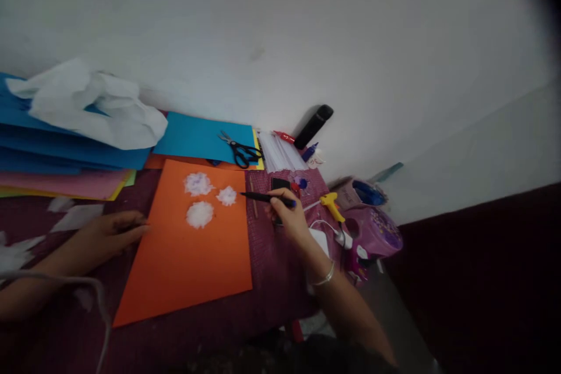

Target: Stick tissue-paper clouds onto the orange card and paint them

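In my right hand (pixel 286 210) is a black marker (pixel 258 196) with a blue end, its tip pointing left, close to the right edge of an orange sheet of paper (pixel 193 269). Three fluffy white tufts sit on the upper part of this sheet: one tinged purple (pixel 198 184), a smaller one (pixel 227 196) near the marker tip, and a plain white one (pixel 200 214). My left hand (pixel 116 232) lies at the sheet's left edge, fingers loosely stretched out and holding nothing I can see.
Black-handled scissors (pixel 240 151) lie on blue paper (pixel 193 134) behind the sheet. Crumpled white paper (pixel 96 108) tops a coloured stack at left. On the right are a yellow glue gun (pixel 332 206), a black bottle (pixel 314 127) and a purple container (pixel 372 231). A cable (pixel 99 289) crosses my left forearm.
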A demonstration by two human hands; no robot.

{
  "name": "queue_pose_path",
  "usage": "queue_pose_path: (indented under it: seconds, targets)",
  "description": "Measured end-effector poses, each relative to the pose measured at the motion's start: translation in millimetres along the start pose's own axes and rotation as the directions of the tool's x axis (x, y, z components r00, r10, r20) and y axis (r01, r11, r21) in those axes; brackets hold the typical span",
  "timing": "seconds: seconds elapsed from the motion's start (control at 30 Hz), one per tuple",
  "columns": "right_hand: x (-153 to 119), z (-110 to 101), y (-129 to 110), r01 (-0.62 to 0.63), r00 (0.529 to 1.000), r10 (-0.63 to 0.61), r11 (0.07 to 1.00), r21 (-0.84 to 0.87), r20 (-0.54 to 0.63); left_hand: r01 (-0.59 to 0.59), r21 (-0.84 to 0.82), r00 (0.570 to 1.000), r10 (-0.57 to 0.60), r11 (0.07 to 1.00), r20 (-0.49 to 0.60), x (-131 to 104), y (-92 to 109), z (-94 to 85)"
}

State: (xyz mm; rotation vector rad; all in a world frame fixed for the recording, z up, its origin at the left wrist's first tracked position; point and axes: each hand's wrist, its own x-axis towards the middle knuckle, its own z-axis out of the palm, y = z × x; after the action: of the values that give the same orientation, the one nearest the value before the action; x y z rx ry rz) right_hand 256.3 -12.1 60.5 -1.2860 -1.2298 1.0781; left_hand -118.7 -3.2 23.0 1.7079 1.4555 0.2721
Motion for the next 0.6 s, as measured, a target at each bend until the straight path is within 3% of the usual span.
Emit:
queue_pose_path:
  seconds: [0.1, 0.2, 0.4, 0.6]
  targets:
    - [-13.2, 21.0, 5.0, 0.128, 0.987, -0.109, 0.977, -0.170, 0.119, 0.021, -0.072, 1.000, -0.019, 0.997, 0.019, 2.0, -3.1, 1.9]
    - [-15.0, 28.4, 10.0, 0.194, 0.976, -0.160, 0.946, -0.261, 0.146, -0.010, -0.097, 0.999, 0.013, 0.995, 0.037, 3.4, -9.3, 3.4]
    - [-5.4, 35.6, 16.3, 0.247, 0.968, -0.213, 0.910, -0.334, 0.136, -0.040, -0.112, 0.997, 0.048, 0.993, 0.063, 5.4, -16.2, 3.6]
    - [-0.1, 39.2, 18.4, 0.221, 0.968, -0.157, 0.901, -0.373, 0.195, -0.033, -0.109, 0.997, 0.040, 0.994, 0.067, 5.1, -13.8, 2.8]
